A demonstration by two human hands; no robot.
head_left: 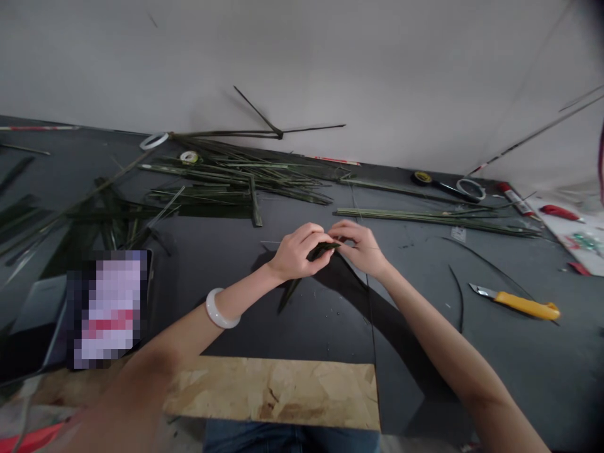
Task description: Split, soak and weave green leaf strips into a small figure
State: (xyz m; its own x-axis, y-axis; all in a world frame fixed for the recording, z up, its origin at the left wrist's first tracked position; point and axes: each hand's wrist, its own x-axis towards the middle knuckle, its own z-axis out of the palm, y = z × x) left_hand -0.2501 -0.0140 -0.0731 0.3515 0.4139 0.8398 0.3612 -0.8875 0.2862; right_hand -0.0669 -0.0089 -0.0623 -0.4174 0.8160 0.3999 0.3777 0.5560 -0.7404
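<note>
My left hand [299, 251] and my right hand [358, 248] meet in the middle of the dark grey work surface [415, 302]. Pinched between their fingers is a small folded piece of dark green plant strip [323, 250]. One pointed end of green strip [289, 294] hangs below my left hand, and thin strands run out from the piece. A white bangle [221, 308] circles my left wrist. A pile of long green strips [236, 179] lies beyond my hands, apart from them.
A bundle of green stalks [438, 220] lies to the right, with a yellow utility knife [516, 305] nearer. A pixelated tablet [106, 308] stands at left. A tape roll [189, 157], white ring [153, 141] and particle board [274, 390] also lie about.
</note>
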